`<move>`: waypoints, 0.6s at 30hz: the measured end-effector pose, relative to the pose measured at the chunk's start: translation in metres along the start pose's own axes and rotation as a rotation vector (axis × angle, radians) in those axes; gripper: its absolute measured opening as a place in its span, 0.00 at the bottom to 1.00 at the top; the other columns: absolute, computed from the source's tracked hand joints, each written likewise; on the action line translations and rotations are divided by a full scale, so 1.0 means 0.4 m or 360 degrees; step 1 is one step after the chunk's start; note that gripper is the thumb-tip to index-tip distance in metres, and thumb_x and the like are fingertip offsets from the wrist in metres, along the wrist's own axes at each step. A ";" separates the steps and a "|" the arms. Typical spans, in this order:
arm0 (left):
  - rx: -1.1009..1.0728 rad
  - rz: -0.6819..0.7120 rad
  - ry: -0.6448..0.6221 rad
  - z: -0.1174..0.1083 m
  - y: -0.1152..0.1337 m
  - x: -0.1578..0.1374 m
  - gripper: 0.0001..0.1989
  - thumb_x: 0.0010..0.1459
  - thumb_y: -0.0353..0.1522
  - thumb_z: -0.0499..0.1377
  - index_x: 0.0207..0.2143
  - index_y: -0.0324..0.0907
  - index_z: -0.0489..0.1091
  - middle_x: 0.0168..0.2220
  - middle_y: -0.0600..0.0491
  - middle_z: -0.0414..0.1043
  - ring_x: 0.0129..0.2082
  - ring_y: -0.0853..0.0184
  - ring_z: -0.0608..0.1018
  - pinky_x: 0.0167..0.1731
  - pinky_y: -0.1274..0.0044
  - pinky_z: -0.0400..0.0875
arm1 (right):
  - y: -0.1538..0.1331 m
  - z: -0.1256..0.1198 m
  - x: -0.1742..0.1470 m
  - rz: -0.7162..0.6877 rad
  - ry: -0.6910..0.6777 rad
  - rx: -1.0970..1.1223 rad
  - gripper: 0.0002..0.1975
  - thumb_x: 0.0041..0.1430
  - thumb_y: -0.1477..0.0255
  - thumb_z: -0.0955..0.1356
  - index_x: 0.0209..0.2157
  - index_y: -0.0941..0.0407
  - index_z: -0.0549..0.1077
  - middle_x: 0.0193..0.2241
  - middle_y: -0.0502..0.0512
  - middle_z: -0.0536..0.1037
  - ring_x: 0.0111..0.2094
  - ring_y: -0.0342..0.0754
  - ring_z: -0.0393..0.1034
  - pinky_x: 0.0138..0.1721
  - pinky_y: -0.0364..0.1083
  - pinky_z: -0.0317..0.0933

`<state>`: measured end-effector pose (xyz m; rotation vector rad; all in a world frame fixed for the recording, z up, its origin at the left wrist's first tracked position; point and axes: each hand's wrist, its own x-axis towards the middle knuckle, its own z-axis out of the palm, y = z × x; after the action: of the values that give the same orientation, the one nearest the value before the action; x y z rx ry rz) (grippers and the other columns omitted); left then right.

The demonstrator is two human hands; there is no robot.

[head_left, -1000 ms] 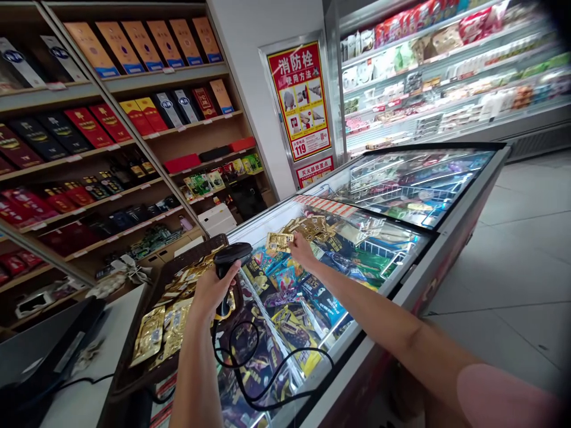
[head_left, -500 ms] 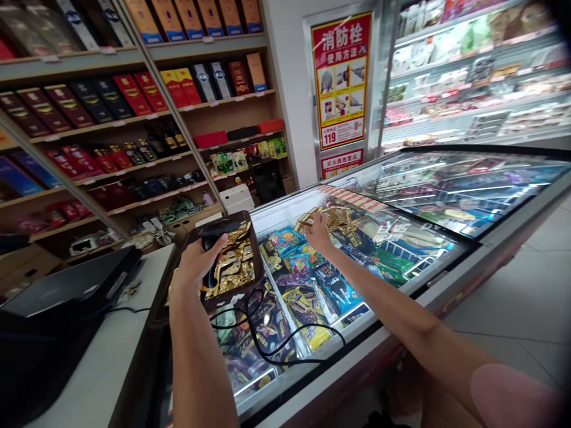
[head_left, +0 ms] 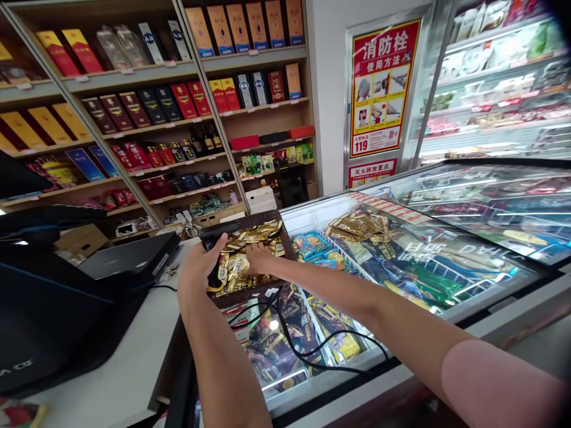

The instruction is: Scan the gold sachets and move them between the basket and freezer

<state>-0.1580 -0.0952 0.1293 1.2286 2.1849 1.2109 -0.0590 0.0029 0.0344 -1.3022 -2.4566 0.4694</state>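
My left hand [head_left: 196, 270] is closed around a black handheld barcode scanner [head_left: 215, 273], at the left side of a brown woven basket [head_left: 289, 246]. Gold foil packets [head_left: 234, 270] fill the basket, which stands at the left end of a glass-topped freezer. Inside it, my right hand [head_left: 259, 260] rests on the packets with its fingers apart; the fingertips are partly hidden among the foil. A loose pile of similar gold packets [head_left: 359, 227] lies on the freezer glass, right of the basket. From the scanner's side, a black cable [head_left: 303, 353] loops across the glass.
Under the freezer's glass top [head_left: 446, 261] are bagged ice creams in wire baskets. At left, a white counter [head_left: 129, 339] carries a laptop-like black device [head_left: 129, 255] and a large dark machine [head_left: 49, 315]. Shelves of boxed bottles [head_left: 151, 107] stand behind; a refrigerated display [head_left: 499, 95] is at right.
My right hand has moved left from the gold pile on the glass into the basket. My left hand still holds the scanner. The view has turned left.
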 end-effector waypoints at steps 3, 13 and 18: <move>-0.0073 0.0033 -0.0066 0.003 0.004 -0.003 0.23 0.46 0.53 0.63 0.30 0.43 0.70 0.24 0.52 0.72 0.26 0.61 0.76 0.23 0.76 0.65 | -0.001 0.011 -0.002 0.0010 0.0061 0.0243 0.42 0.36 0.68 0.80 0.55 0.61 0.68 0.57 0.71 0.65 0.57 0.66 0.62 0.53 0.58 0.61; -0.0437 0.0144 -0.0235 0.089 0.039 0.015 0.27 0.42 0.54 0.67 0.33 0.42 0.70 0.24 0.52 0.72 0.24 0.64 0.76 0.23 0.76 0.68 | 0.165 -0.059 -0.030 0.0286 0.0535 0.1568 0.15 0.46 0.70 0.76 0.37 0.58 0.78 0.34 0.53 0.80 0.35 0.47 0.73 0.36 0.44 0.65; -0.0842 0.0301 -0.0597 0.152 0.101 -0.042 0.29 0.45 0.54 0.66 0.40 0.42 0.70 0.32 0.50 0.77 0.28 0.63 0.79 0.28 0.74 0.73 | 0.342 -0.186 -0.089 0.0321 0.0954 0.1571 0.14 0.56 0.65 0.70 0.42 0.58 0.75 0.35 0.56 0.79 0.34 0.47 0.71 0.31 0.42 0.62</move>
<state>-0.0884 -0.0677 0.1261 1.3106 1.3890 1.3793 0.0915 0.0557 0.0379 -1.0161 -1.2916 0.9933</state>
